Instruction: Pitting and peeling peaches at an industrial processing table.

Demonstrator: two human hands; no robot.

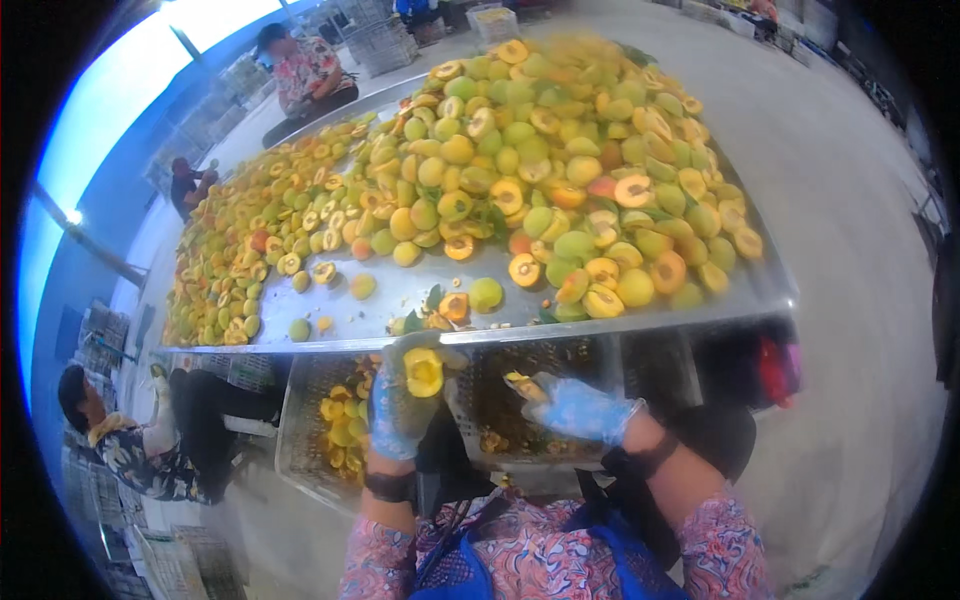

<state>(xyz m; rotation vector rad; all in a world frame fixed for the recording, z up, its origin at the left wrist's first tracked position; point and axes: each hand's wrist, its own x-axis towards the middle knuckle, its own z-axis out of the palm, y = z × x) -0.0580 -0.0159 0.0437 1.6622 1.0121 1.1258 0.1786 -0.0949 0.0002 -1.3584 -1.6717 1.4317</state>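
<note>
My left hand (401, 409), in a glove with a blue cuff, holds a yellow peach half (424, 373), its hollowed cut face turned up, just below the near rim of a metal table (465, 339). My right hand (581, 407), in a blue glove, grips a small yellowish-brown object (525, 386); whether it is a short tool or a piece of fruit I cannot tell. It hangs over a plastic crate (615, 367) with dark wet remains inside. Beneath and left of my left hand, another crate (289, 450) contains yellow peach halves (341, 431).
Whole and halved peaches (517, 150) are heaped on the table, with loose scraps and leaves (433, 298) near its front edge. One person (150, 442) sits at left; others (311, 75) (191, 184) sit beyond the table. Stacked crates (379, 41) stand behind.
</note>
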